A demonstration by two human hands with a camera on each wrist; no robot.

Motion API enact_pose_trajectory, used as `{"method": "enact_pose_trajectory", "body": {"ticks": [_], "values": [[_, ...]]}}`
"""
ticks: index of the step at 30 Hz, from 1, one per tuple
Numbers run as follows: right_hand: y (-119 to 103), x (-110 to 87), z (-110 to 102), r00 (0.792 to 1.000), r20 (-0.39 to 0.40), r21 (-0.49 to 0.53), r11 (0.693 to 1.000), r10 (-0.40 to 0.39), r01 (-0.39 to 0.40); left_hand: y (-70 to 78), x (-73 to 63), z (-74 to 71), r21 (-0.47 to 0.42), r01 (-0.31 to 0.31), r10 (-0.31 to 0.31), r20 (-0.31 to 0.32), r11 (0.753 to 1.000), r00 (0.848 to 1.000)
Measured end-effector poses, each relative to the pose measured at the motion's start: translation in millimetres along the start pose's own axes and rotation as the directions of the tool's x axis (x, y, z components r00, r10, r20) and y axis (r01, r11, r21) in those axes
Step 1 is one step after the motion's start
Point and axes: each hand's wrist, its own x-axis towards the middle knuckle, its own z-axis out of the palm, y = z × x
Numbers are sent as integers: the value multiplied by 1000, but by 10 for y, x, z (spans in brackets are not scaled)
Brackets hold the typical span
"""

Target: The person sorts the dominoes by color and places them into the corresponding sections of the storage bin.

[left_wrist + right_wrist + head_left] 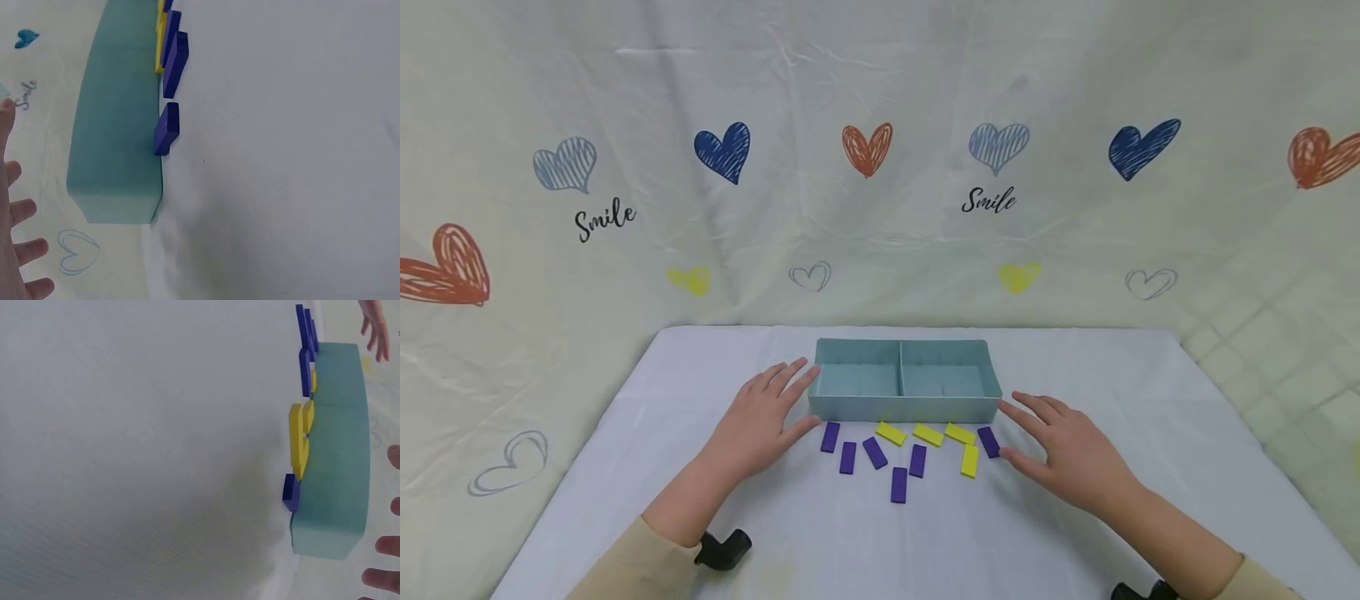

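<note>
A teal box (902,409) with two compartments lies across the table, a divider at its middle. Along its near side are scattered several purple blocks (898,485) and several yellow blocks (969,461), all small and flat. My left hand (763,421) hovers by the box's left end, fingers spread and holding nothing. At the opposite end my right hand (1067,450) is likewise spread, its thumb near the rightmost purple block (988,442). Both wrist views show the box's front wall (115,125) with blocks along its base and fingers (382,580) held apart from them.
A white cloth (820,550) covers the table. Behind it hangs a pale backdrop (925,83) printed with hearts and the word Smile. Black wrist mounts (724,550) sit at the cuffs of beige sleeves (636,567).
</note>
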Motion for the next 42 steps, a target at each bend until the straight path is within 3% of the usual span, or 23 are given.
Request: {"method": "enact_pose_trajectory", "body": {"ticks": [15,26,39,42], "values": [[-53,46,71,991,98,64,993,95,-102,-127,66,-20,-115,87,-83,41,990,996],[-52,147,130,961,241,90,983,137,-163,-200,160,56,-257,160,-133,122,953,984],[-70,217,209,947,283,71,981,152,-179,-242,236,94,-289,224,-176,184,931,967],[-80,243,235,935,312,67,978,167,-197,-274,272,113,-332,255,-189,220,908,957]]}}
